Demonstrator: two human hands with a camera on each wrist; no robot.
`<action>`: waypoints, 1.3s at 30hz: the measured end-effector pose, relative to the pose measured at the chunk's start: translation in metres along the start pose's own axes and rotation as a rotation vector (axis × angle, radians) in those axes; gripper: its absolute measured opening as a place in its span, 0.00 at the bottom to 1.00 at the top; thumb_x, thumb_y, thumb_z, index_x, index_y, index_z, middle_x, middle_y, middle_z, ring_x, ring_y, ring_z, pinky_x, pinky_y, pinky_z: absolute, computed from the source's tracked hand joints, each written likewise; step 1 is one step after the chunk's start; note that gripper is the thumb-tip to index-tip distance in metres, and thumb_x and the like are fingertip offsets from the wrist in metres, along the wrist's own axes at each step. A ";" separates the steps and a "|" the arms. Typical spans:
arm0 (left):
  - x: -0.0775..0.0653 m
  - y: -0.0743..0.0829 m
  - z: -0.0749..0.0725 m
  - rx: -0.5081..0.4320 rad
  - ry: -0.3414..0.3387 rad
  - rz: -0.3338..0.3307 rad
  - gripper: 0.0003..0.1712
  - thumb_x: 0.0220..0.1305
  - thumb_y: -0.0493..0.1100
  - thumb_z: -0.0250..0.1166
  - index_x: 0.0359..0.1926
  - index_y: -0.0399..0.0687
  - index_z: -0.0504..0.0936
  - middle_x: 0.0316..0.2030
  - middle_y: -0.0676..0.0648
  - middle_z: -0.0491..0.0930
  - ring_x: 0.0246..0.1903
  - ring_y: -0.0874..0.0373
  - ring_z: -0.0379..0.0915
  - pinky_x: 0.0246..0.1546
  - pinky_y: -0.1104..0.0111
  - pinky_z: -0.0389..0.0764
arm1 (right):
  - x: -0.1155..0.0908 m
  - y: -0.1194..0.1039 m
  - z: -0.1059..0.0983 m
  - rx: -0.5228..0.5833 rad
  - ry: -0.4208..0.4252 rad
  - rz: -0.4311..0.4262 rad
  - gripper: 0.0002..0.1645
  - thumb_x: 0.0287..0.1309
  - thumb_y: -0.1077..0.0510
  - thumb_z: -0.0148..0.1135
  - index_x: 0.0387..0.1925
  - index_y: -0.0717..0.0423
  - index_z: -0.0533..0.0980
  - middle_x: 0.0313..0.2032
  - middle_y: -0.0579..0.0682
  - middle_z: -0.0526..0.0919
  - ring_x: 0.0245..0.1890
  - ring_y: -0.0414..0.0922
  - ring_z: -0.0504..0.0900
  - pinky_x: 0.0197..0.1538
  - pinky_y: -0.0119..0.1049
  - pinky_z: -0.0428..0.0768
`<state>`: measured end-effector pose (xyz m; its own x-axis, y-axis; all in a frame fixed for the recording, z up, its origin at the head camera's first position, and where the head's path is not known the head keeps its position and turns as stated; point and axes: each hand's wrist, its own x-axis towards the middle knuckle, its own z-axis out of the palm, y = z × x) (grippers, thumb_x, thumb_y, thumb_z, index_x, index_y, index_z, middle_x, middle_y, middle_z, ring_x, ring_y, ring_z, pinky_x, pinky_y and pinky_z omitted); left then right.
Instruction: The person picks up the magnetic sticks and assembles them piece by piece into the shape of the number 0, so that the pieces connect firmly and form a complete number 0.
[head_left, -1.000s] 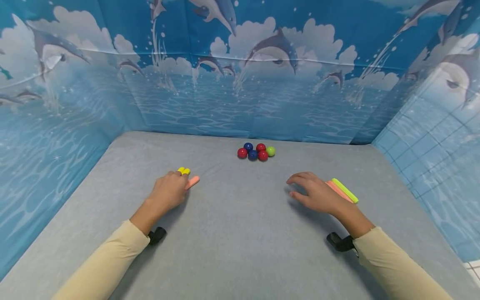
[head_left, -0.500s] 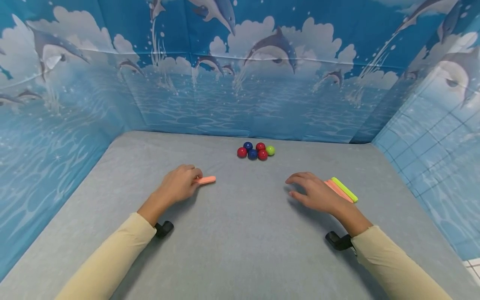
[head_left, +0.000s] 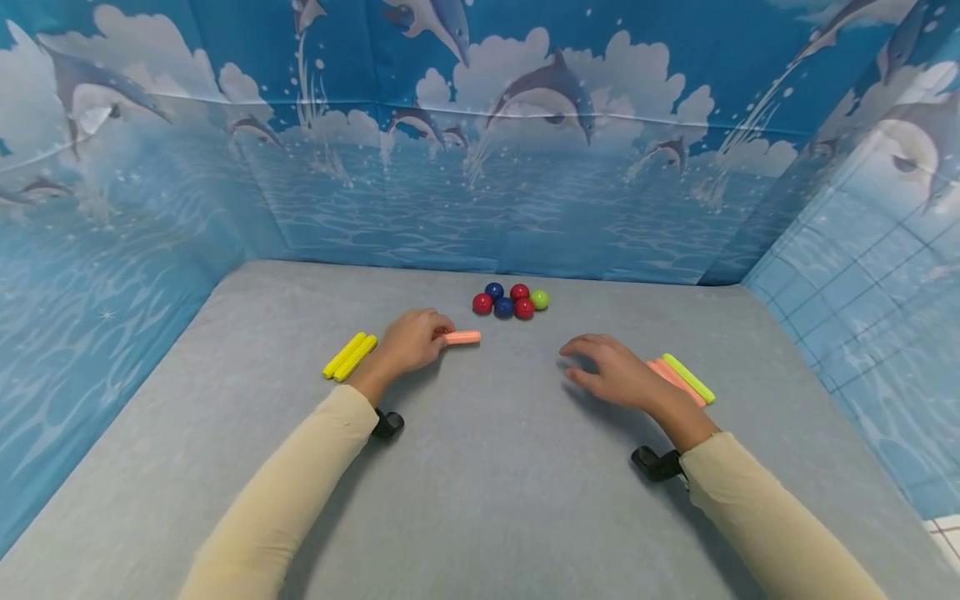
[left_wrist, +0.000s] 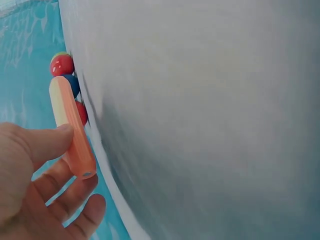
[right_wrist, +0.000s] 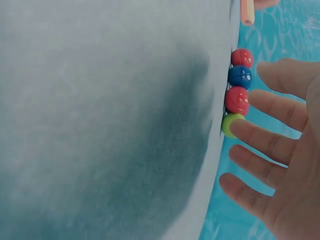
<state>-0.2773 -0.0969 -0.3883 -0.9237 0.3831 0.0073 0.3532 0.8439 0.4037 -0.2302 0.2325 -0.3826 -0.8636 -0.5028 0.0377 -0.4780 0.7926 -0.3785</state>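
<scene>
My left hand point(head_left: 411, 340) pinches a ribbed, salmon-orange stick point(head_left: 462, 337) between thumb and fingers. In the left wrist view the stick point(left_wrist: 75, 135) slants upward from the hand, and a small hollow shows in its near end. Just beyond it on the table is a cluster of glossy balls: red point(head_left: 482, 303), blue point(head_left: 504, 307) and green point(head_left: 539, 299). My right hand point(head_left: 615, 375) hovers over the cloth with relaxed, spread fingers, holding nothing. Behind its wrist lie a yellow-green stick point(head_left: 688, 379) and salmon-orange material point(head_left: 677, 383) side by side, partly hidden.
Two yellow sticks point(head_left: 351, 358) lie side by side to the left of my left forearm. A grey cloth point(head_left: 480, 500) covers the table. Blue dolphin-print curtain point(head_left: 390, 208) rises along the back and both sides.
My left hand has carried the orange stick rightward and away from the two yellow sticks, toward the balls. My right hand has shifted only slightly to the left.
</scene>
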 end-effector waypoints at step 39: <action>0.068 0.053 0.037 -0.079 0.008 -0.094 0.14 0.67 0.41 0.64 0.52 0.53 0.86 0.51 0.49 0.84 0.51 0.52 0.76 0.56 0.58 0.79 | 0.111 0.026 0.013 0.062 0.125 0.250 0.34 0.64 0.66 0.50 0.72 0.52 0.64 0.73 0.60 0.62 0.67 0.59 0.69 0.67 0.58 0.69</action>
<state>-0.3157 -0.0127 -0.4001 -0.9535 0.3001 -0.0266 0.2524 0.8439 0.4734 -0.3361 0.1926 -0.4001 -0.9682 -0.2454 0.0483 -0.2407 0.8620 -0.4462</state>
